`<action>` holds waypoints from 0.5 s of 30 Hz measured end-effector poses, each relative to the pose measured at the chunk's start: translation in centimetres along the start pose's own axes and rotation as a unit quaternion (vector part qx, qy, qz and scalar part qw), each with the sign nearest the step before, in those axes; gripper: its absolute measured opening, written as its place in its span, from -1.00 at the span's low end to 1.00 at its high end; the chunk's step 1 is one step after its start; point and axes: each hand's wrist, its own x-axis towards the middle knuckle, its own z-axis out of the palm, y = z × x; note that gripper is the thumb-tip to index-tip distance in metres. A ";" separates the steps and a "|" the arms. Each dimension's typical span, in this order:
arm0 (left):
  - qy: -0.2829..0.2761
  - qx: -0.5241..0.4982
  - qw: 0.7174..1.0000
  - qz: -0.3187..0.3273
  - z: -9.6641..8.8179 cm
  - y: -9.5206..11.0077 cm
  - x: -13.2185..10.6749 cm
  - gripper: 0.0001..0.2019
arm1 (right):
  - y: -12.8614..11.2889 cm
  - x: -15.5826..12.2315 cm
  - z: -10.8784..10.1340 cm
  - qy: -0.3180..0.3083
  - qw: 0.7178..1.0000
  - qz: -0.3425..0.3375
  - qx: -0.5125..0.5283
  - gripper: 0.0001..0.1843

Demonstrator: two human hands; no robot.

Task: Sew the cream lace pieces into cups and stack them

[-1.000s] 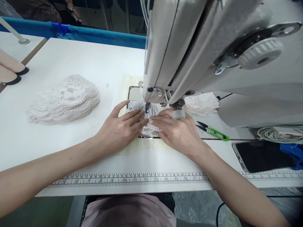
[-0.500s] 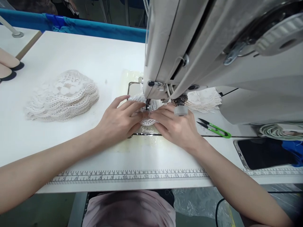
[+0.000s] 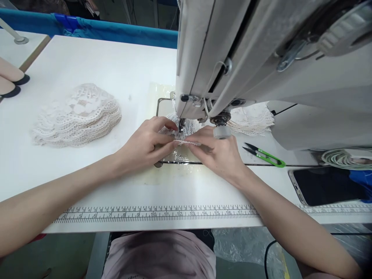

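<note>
the left hand [image 3: 145, 140], its fingers curled and knuckles raised, pinches the near edge of a white lace piece [image 3: 192, 126] between thumb and fingertips. the right hand [image 3: 222, 153], angled inward with its fingers extended, pinches the same folded edge. the lace, openwork and gathered, lies at the presser foot [image 3: 181, 124] of a smooth, pale sewing machine [image 3: 197, 58]. farther left, a rounded stack of scalloped lace [image 3: 84, 116] rests on the white table [image 3: 139, 62].
</note>
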 end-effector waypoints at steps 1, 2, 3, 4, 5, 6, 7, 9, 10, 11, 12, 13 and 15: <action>0.011 0.035 0.999 0.026 0.2 0.1 -0.2 -0.73 | 0.0 -0.1 0.0 -0.002 1.000 -0.013 -0.008 -0.81; 0.024 0.070 0.996 0.051 0.4 0.1 -0.5 -0.76 | -0.1 -0.2 0.0 -0.003 1.000 -0.023 -0.016 -0.81; 0.036 0.101 0.992 0.071 0.5 0.2 -0.7 -0.77 | 0.0 -0.3 0.0 -0.003 0.999 -0.031 -0.024 -0.81; 0.045 0.122 0.988 0.083 0.6 0.2 -0.8 -0.78 | 0.0 -0.3 0.1 -0.002 0.999 -0.036 -0.030 -0.81; 0.048 0.130 0.987 0.083 0.7 0.2 -0.9 -0.78 | 0.0 -0.3 0.1 -0.001 0.999 -0.037 -0.035 -0.80; 0.045 0.122 0.989 0.073 0.6 0.2 -1.0 -0.78 | 0.1 -0.3 0.1 -0.001 0.999 -0.036 -0.037 -0.78; 0.038 0.103 0.992 0.055 0.6 0.2 -0.9 -0.78 | 0.1 -0.3 0.2 -0.001 0.999 -0.033 -0.036 -0.77; 0.016 0.051 0.999 0.012 0.4 0.2 -0.8 -0.76 | 0.1 -0.1 0.2 -0.006 0.999 -0.028 -0.029 -0.75; 0.007 0.029 1.000 -0.004 0.3 0.1 -0.7 -0.75 | 0.1 -0.1 0.1 -0.009 0.999 -0.027 -0.027 -0.75; 0.001 0.015 1.000 -0.013 0.3 0.1 -0.6 -0.74 | 0.1 0.0 0.1 -0.011 0.999 -0.026 -0.025 -0.74; -0.001 0.009 1.000 -0.016 0.3 0.1 -0.6 -0.74 | 0.1 0.0 0.1 -0.010 0.999 -0.025 -0.026 -0.74; 0.000 0.010 1.000 -0.015 0.3 0.1 -0.6 -0.75 | 0.1 0.0 0.1 -0.008 0.999 -0.024 -0.029 -0.73; 0.001 0.023 1.000 -0.006 0.4 0.1 -0.6 -0.76 | 0.0 0.1 0.2 -0.006 0.999 -0.021 -0.037 -0.73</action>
